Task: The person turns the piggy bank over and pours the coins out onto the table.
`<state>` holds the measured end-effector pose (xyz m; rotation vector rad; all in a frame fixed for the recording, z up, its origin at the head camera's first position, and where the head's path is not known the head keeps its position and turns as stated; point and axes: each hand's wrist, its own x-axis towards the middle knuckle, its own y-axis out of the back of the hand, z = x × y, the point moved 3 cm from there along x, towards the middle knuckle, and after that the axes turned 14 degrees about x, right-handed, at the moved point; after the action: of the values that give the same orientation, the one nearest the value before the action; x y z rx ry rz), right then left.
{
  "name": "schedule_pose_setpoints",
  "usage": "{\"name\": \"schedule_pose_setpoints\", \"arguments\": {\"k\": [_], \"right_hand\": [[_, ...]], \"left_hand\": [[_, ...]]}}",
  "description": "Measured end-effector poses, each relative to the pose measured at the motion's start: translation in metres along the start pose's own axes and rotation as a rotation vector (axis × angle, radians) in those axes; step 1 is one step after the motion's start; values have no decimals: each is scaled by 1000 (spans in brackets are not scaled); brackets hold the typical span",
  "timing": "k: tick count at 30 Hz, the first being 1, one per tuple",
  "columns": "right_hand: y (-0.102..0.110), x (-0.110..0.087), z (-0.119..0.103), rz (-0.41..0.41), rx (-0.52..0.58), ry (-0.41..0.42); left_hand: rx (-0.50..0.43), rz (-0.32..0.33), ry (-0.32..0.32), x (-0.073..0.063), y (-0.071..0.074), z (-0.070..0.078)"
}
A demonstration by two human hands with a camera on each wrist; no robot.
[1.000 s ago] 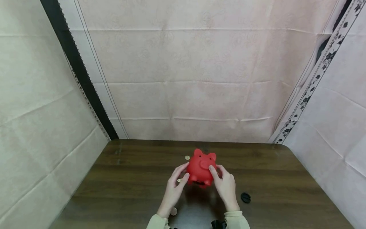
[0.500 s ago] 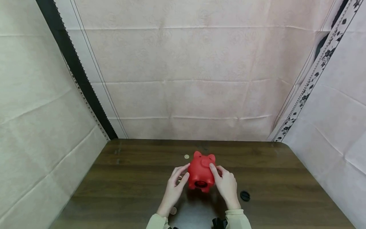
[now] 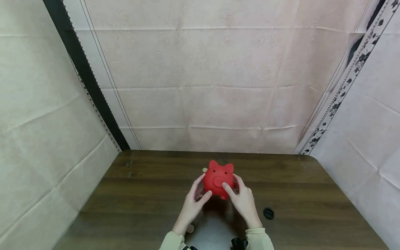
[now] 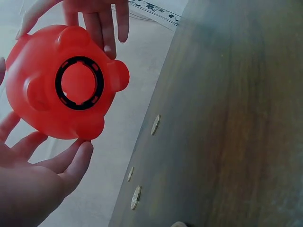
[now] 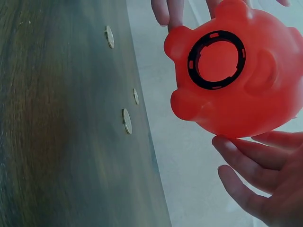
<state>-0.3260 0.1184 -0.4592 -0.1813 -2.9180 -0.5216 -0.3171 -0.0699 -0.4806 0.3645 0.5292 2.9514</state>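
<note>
A red piggy bank (image 3: 218, 177) is held up off the table between both hands, its face toward the head camera. My left hand (image 3: 193, 205) grips its left side, with the thumb near a foot. On the other side my right hand (image 3: 245, 205) grips it, thumb by the snout and fingers behind. Both wrist views look at its underside, where a black ring (image 4: 79, 82) surrounds an open round hole. A black round plug (image 3: 268, 213) lies on the table right of my right hand.
Several coins lie on the brown wooden table (image 3: 140, 201): one coin (image 3: 190, 228) by the left wrist, another coin (image 3: 205, 170) beyond the piggy bank. In the right wrist view a coin (image 5: 127, 121) lies near the table edge. Pale cloth (image 3: 203, 69) hangs behind and at both sides.
The piggy bank tipped forward, showing the hole in its underside, then tilted back so its face shows again. Both hands kept their grip. The black plug stayed where it lay.
</note>
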Motion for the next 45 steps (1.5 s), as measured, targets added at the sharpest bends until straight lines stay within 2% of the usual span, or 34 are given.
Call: {"name": "schedule_pose_setpoints", "arguments": {"k": [7,12,17,25,35,40,43,45], "right_hand": [[-2,1,0,-29,22,21],[-6,0,0,-97,92,125],[-7,-1,-3,-168,190,276],[-7,-3,-7,-226,244,386],[-6,-7,-12,-211,226,535],[-5,-15,-29,-216,239,595],[-4,-20,-41,-222,253,630],[-4,-20,-41,-222,265,643]], "left_hand": [[-25,16,14,1,-1,-2],[-15,75,7,2,1,-4],[-38,103,-46,3,4,-5],[-65,127,-119,2,5,-2],[-104,151,-246,0,4,2],[-138,150,-313,-1,3,2],[-143,154,-331,-1,2,2],[-141,157,-331,-1,3,2]]}}
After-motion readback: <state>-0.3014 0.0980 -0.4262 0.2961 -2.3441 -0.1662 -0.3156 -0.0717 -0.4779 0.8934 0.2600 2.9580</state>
